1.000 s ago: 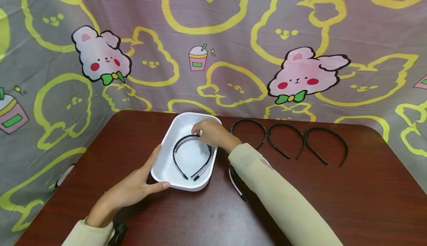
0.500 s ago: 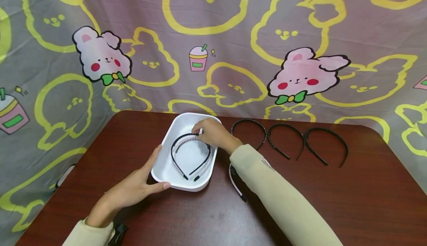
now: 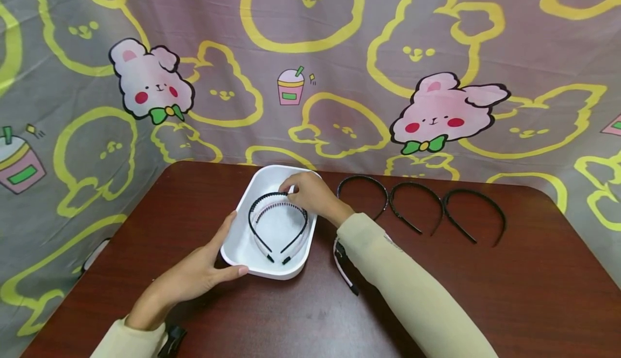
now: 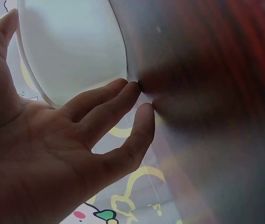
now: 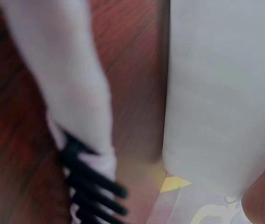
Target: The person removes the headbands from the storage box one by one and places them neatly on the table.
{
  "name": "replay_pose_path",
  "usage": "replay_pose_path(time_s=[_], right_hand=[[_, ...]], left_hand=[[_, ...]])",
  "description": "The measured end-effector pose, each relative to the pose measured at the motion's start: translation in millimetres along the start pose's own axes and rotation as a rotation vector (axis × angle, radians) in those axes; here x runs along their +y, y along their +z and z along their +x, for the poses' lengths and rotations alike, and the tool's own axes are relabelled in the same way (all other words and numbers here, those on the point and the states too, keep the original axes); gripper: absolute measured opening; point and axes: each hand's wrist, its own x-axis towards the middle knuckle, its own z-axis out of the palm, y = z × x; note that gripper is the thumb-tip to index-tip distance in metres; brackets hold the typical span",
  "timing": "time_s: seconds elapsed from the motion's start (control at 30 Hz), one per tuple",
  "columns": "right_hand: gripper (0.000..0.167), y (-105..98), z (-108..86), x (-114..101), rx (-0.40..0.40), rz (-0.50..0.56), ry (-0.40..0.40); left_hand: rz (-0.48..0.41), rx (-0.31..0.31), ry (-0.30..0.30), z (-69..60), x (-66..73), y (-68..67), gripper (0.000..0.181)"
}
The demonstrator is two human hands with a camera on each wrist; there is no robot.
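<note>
1. Head view, with 12 o'clock toward the curtain (image 3: 335, 61): the white tray (image 3: 286, 276) sits on the brown table (image 3: 310, 320); the left hand (image 3: 194, 272) spreads against it, fingers at the tray's 9 o'clock and thumb at its 7 o'clock; that grip is extended, bracing the side rather than clasping it.
2. The right hand (image 3: 312, 193) reaches in at the tray's 1 o'clock; its grip is closed, finger and thumb pinching the black headband (image 3: 250, 215) near the top of its arch; the headband is inside the tray, tips toward 6 o'clock; it overlaps a pale headband (image 3: 297, 246) with dark tips, also in the tray; whether the two touch, I cannot tell.
3. At the tray's 3 o'clock, three dark headbands (image 3: 504, 220) stand in a row on the table; at 4 o'clock lies a pink headband (image 3: 345, 275), partly hidden by the right sleeve (image 3: 412, 272).
4. Left wrist view: the thumb meets the tray's edge at 10 o'clock; the other fingers stretch toward the centre; table at 3 o'clock.
5. Right wrist view: the pink headband runs blurred from 11 to 7 o'clock, black teeth lowest; the tray's wall fills 2 o'clock; only a sliver of hand shows at 4 o'clock.
</note>
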Motion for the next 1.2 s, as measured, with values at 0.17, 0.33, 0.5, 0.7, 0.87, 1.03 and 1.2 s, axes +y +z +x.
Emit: replay_pose_path(time_s=[0.17, 0.33, 0.5, 0.7, 0.87, 1.03, 1.2], right_hand=[[0.024, -2, 0.3, 0, 0.01, 0.082, 0.008], [0.024, -5, 0.2, -2, 0.038, 0.155, 0.0], [0.022, -8, 0.0, -4, 0.057, 0.165, 0.019], [0.021, -14, -2.0, -6, 0.052, 0.2, 0.069], [0.02, -20, -3.6, -9, 0.065, 0.194, 0.073], [0.019, -29, -7.3, -11, 0.082, 0.199, 0.077], [0.02, -40, -12.9, -11, 0.08, 0.234, 0.1]], left_hand=[[0.006, -0.004, -0.01, 0.0, 0.8, -0.5, 0.115], [0.008, -0.004, -0.011, -0.7, 1.4, -0.5, 0.115], [0.007, -0.001, -0.018, -0.7, 1.2, -0.3, 0.115], [0.004, 0.003, -0.013, -0.6, 1.2, -0.3, 0.115], [0.004, 0.011, -0.011, -1.3, 0.1, -0.2, 0.114], [0.012, 0.009, 0.0, -0.1, 0.4, -0.4, 0.114], [-0.002, 0.003, 0.008, 0.6, 0.5, -0.6, 0.114]])
